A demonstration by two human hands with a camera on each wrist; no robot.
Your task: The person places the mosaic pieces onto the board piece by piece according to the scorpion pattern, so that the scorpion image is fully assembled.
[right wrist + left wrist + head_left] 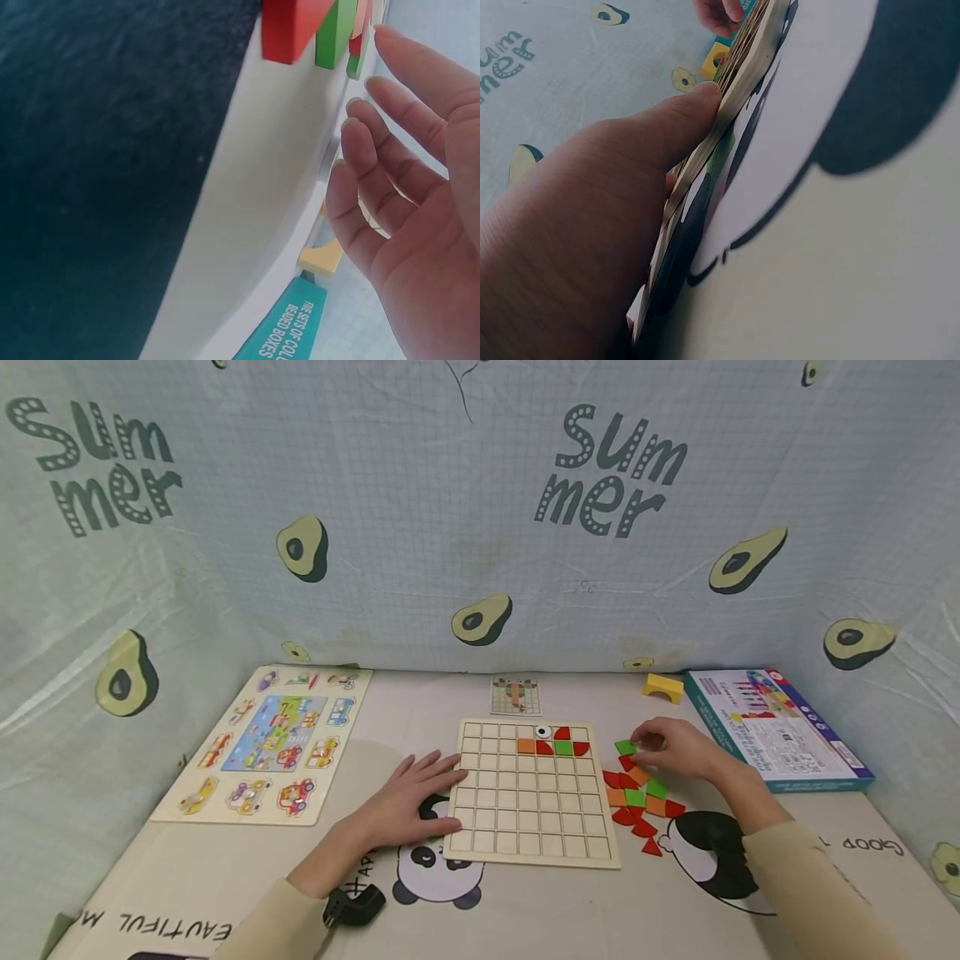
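Note:
A wooden grid board (527,795) lies in front of me, with several red, green and orange tiles and an eye tile (543,732) in its upper cells. My left hand (408,802) rests at the board's left edge, fingers spread. Its thumb touches the rim in the left wrist view. To the right of the board is a loose pile of coloured tiles (635,797). My right hand (675,747) hovers at the pile's far end, close to a green tile (625,747). Its fingers are loosely bent, and the right wrist view shows nothing held between them.
Behind the board lies a small pattern card (516,697). A picture puzzle board (345,764) is on the left. At the right are a yellow arch block (663,687) and a teal-edged box (780,727). A printed cloth wall (405,527) closes off the back.

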